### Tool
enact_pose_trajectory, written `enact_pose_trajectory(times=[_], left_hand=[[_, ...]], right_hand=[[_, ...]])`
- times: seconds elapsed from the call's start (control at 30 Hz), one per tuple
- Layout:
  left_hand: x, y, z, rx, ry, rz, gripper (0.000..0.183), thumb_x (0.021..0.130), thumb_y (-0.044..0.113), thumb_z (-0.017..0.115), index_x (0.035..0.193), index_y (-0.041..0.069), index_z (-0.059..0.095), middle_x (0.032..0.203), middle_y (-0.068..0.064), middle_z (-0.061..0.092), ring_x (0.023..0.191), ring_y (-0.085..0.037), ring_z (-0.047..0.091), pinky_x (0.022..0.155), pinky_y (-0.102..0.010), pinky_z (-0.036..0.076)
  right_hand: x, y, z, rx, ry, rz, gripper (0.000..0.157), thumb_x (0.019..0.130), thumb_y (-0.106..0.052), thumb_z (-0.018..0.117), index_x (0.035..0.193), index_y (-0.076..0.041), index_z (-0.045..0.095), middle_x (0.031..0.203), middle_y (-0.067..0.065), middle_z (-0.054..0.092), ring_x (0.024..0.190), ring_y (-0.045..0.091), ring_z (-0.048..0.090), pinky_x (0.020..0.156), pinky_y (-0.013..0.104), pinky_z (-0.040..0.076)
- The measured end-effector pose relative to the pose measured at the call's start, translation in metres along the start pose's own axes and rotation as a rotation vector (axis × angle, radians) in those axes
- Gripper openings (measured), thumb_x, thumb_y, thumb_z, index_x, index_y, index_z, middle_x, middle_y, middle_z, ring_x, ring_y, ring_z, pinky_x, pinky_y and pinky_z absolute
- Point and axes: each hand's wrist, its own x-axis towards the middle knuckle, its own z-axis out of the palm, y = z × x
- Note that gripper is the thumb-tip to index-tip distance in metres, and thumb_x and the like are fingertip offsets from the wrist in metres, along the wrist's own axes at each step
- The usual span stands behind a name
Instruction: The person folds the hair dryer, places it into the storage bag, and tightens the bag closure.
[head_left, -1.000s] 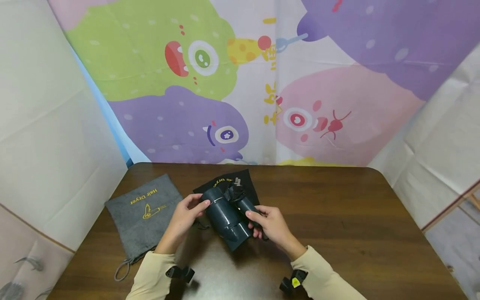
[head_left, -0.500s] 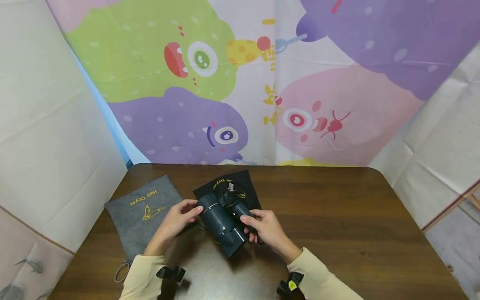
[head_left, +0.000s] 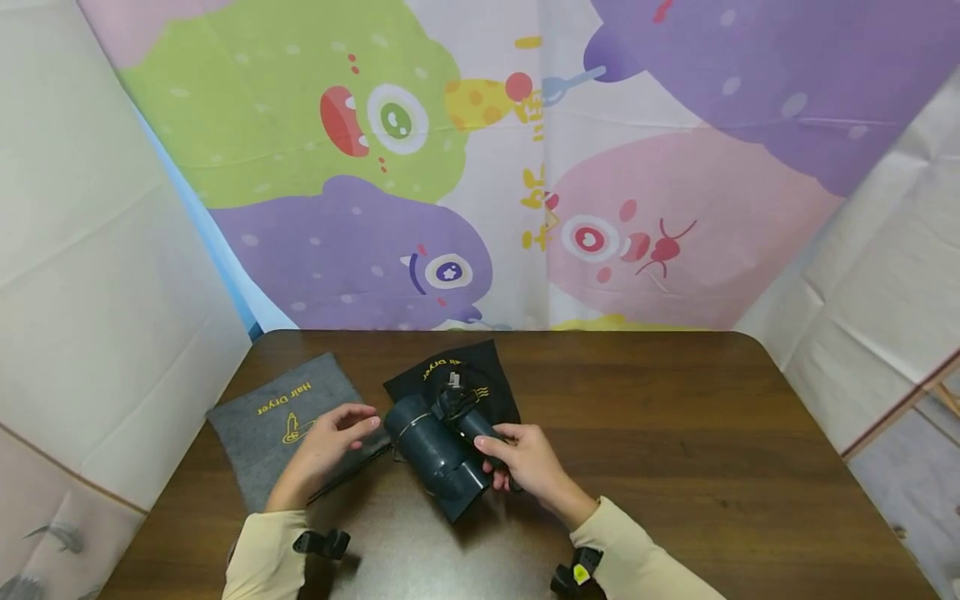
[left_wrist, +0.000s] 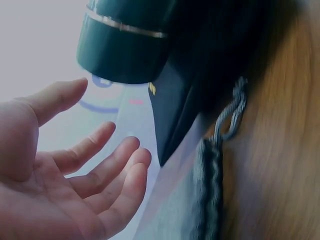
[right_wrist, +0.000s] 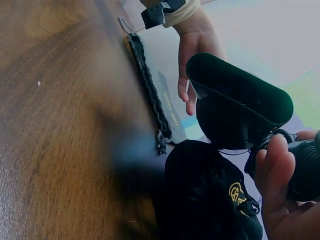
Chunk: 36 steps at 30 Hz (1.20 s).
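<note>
A dark green hair dryer (head_left: 437,450) is held over the table, its wide flat nozzle towards the person. My right hand (head_left: 525,460) grips its handle (head_left: 476,425), thumb on top. The plug (head_left: 453,383) and bundled cord show at the handle's far side. Just left of the dryer's rear end, my left hand (head_left: 330,446) is apart from it, fingers loosely bent around nothing. In the left wrist view that hand (left_wrist: 75,170) has a gap below the dryer body (left_wrist: 122,47). Behind the dryer lies a black drawstring pouch (head_left: 495,387) with yellow lettering, partly hidden.
A grey drawstring pouch (head_left: 262,442) printed "Hair Dryer" lies flat at the left, partly under the left forearm. The brown wooden table (head_left: 675,467) extends to the right. A cartoon-print curtain (head_left: 510,292) hangs behind its far edge.
My left hand has let go of the hair dryer's rear end and moved left over the grey pouch. My right hand has carried the dryer slightly left and towards the person.
</note>
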Motion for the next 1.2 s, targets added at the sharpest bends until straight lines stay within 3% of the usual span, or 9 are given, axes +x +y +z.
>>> enact_pose_trajectory(times=[0.17,0.4,0.73,0.93,1.2], left_hand=[[-0.001,-0.01,-0.008,0.113,0.04,-0.01,0.044,0.095,0.026,0.062,0.127,-0.004,0.056,0.122,-0.02,0.062,0.106,-0.025,0.061,0.084,-0.031,0.05],[-0.002,-0.023,-0.015,0.391,0.073,0.033,0.038,0.091,0.022,0.067,0.115,-0.008,0.061,0.111,-0.026,0.066,0.105,-0.039,0.062,0.089,-0.05,0.05],[-0.007,-0.037,-0.02,0.607,0.05,0.05,0.04,0.077,0.026,0.08,0.103,0.0,0.065,0.09,-0.014,0.067,0.086,-0.029,0.063,0.076,-0.048,0.049],[-0.011,-0.04,-0.018,0.682,0.031,0.078,0.04,0.069,0.022,0.084,0.1,0.004,0.066,0.089,-0.012,0.063,0.085,-0.028,0.061,0.075,-0.047,0.048],[-0.009,-0.04,-0.019,0.71,0.034,0.066,0.036,0.069,0.017,0.083,0.099,0.004,0.067,0.088,-0.011,0.063,0.083,-0.029,0.061,0.075,-0.048,0.048]], right_hand=[[0.001,0.002,0.002,0.0,-0.005,-0.003,0.037,0.092,-0.02,0.067,0.114,0.009,0.062,0.064,0.005,0.061,0.042,0.004,0.053,0.043,0.02,0.043],[-0.001,0.003,0.006,-0.009,-0.008,0.005,0.037,0.091,-0.021,0.067,0.112,0.009,0.063,0.062,0.001,0.06,0.042,0.004,0.053,0.043,0.021,0.043],[-0.003,0.005,0.01,-0.014,-0.021,0.018,0.037,0.092,-0.023,0.067,0.112,0.007,0.064,0.063,0.001,0.06,0.042,0.005,0.053,0.043,0.021,0.044],[-0.004,0.006,0.011,-0.012,-0.031,0.029,0.037,0.092,-0.024,0.067,0.113,0.006,0.064,0.063,0.002,0.06,0.043,0.006,0.053,0.043,0.022,0.044],[-0.002,0.006,0.012,-0.02,-0.042,0.034,0.038,0.091,-0.026,0.069,0.109,0.006,0.065,0.064,0.003,0.06,0.043,0.007,0.054,0.043,0.021,0.045]])
